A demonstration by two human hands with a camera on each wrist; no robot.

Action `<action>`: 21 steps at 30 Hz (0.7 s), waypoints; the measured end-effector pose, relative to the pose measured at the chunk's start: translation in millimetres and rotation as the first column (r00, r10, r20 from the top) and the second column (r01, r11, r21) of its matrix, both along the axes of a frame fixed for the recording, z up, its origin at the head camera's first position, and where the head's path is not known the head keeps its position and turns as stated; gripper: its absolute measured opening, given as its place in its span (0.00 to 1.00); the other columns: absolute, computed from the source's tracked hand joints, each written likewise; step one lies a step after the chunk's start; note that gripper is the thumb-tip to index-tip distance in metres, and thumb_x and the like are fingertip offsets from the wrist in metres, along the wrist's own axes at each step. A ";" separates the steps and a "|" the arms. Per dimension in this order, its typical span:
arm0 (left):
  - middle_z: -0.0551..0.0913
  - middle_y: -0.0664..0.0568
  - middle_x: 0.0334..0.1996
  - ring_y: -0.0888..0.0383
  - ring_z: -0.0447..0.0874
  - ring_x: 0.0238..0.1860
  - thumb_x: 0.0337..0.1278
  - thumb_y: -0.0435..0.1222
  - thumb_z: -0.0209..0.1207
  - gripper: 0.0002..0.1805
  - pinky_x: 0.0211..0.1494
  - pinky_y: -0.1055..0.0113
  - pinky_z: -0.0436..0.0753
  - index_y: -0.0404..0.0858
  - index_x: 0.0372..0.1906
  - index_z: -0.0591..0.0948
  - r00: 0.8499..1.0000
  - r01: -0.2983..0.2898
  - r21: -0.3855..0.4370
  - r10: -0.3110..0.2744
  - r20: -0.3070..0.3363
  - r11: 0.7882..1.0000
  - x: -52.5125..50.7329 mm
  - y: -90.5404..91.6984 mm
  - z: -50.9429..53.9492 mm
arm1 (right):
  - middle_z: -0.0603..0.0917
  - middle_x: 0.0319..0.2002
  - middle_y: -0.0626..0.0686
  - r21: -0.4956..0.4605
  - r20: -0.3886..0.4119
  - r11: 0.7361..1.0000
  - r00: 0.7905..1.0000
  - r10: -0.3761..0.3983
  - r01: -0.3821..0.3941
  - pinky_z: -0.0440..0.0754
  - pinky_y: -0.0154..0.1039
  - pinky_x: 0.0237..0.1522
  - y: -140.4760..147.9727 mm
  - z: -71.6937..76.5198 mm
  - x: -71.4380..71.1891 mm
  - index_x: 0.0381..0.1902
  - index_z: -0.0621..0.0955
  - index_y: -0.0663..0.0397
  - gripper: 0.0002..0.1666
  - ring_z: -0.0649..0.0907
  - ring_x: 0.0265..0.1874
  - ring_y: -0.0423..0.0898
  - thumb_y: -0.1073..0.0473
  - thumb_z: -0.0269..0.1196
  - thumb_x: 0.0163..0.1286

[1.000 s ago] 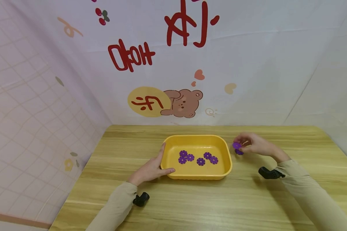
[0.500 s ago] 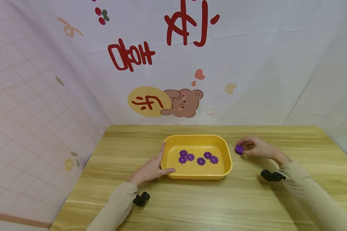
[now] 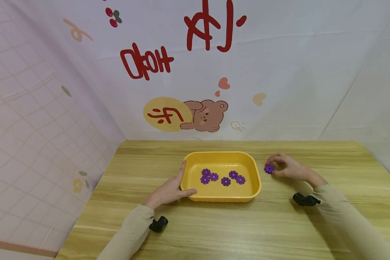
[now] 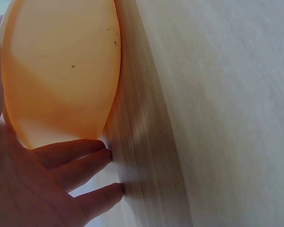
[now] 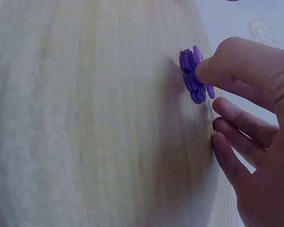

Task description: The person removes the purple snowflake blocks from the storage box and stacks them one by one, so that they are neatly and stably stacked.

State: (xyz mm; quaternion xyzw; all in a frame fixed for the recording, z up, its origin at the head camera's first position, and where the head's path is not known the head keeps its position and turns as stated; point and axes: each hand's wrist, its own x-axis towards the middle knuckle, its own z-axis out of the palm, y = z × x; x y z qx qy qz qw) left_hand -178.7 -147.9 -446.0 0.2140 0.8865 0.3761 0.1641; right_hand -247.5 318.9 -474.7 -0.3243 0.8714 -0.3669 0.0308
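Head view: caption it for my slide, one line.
Left hand rests against a yellow tub of purple discs while the right hand pinches another disc beside it.

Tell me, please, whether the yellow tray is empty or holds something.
Not empty: in the head view, at least six purple notched discs lie on the floor of the yellow tray, bare yellow around them.
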 end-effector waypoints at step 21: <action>0.81 0.46 0.44 0.61 0.78 0.34 0.56 0.58 0.62 0.62 0.55 0.56 0.73 0.43 0.76 0.28 1.000 -0.012 -0.020 0.012 0.011 1.000 1.0 -0.1 1.4 | 0.75 0.52 0.60 -0.022 -0.010 1.000 1.000 0.006 -0.006 0.69 0.33 0.54 2.8 -6.3 1.1 0.47 0.82 0.58 0.19 0.71 0.52 0.48 0.72 0.69 0.57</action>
